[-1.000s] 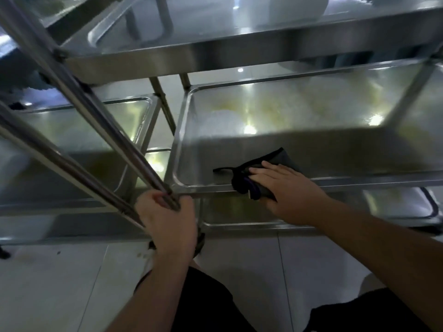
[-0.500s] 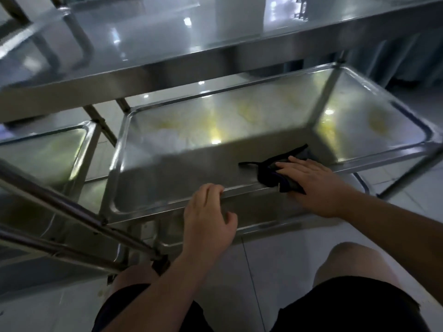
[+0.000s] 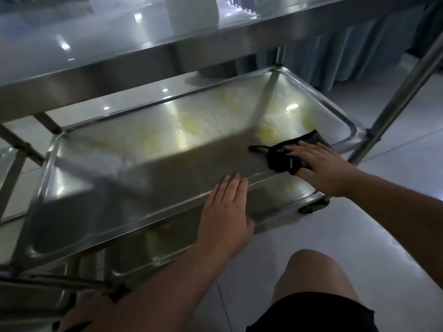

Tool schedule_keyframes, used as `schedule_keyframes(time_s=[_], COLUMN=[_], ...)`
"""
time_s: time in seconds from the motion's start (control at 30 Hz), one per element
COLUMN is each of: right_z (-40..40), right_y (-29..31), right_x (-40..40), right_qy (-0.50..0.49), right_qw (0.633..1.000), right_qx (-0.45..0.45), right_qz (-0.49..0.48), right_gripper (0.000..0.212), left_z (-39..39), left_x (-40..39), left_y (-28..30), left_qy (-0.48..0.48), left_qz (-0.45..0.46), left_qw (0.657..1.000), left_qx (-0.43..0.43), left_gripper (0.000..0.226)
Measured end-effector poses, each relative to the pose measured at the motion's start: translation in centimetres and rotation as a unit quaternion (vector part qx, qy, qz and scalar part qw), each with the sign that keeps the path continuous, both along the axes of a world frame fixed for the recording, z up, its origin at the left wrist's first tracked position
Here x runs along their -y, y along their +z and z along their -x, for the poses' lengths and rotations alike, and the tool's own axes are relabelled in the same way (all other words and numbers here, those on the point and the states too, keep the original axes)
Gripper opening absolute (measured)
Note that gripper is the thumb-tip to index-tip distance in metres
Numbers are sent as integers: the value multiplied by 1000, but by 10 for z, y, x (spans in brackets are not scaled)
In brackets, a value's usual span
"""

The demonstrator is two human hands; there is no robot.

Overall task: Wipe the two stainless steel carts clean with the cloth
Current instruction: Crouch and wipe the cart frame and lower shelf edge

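The right hand (image 3: 321, 168) lies flat, fingers straight, pressing the dark cloth (image 3: 285, 156) onto the middle shelf (image 3: 143, 168) of the steel cart (image 3: 119, 75), at the shelf's near right corner. The left hand (image 3: 226, 212) rests with straight fingers over the shelf's near rim, left of the cloth and apart from it. Yellowish smears show on the far part of the shelf. A lower shelf (image 3: 275, 200) sits beneath, above the pale tiled floor (image 3: 383, 224). A bare knee (image 3: 314, 271) shows at the near edge
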State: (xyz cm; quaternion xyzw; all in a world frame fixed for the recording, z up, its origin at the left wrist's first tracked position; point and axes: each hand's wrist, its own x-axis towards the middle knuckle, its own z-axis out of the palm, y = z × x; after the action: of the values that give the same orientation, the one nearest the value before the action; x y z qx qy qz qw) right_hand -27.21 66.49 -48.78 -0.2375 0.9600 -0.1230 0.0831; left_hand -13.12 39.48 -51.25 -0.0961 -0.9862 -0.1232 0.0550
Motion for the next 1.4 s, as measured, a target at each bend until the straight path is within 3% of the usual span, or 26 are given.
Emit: schedule_keyframes(time_s=[0.23,0.37,0.57,0.7,0.9,1.13,1.2,1.3,1.33,1.4], right_z=[9,15,61,102,172,182,159,122,112,101], right_y=[1,1,11,7,2,6,11,12,11,8], right_x=[-32,-46,-69,-57,-31,15,52,121,140,153], right_qy=[-43,-92,-194,-174,-159,-162,-133,68,130,147], right_qw=[999,995,977,978,986,987,991,997,990,989], right_qx=[-1,-10,67,74,24,-3,-11,-46,-51,4], right_qz=[19,33,-58,-88,-51,-22,-10,-12,-21,-7], right_gripper=[78,68,69,79,88,81,69,53,54,59], left_z=[48,69,68,67,65,67,66,67,68,70], left_x=[-39,-43,-39,-36,-35,-39,-41,-40,-40,-40], left_y=[3,-1,-8,-6,-8,-6,-4,-3,-3,-3], left_qy=[-55,-78,-90,-102,-104,-94,-88,-94,-98,-103], left_qz=[27,77,82,71,59,75,71,60,61,66], left_qw=[998,994,993,992,993,993,994,994,993,993], left_qx=[-10,1,0,6,-9,-10,-10,-4,0,1], left_gripper=[88,96,105,106,100,101,102,103,104,104])
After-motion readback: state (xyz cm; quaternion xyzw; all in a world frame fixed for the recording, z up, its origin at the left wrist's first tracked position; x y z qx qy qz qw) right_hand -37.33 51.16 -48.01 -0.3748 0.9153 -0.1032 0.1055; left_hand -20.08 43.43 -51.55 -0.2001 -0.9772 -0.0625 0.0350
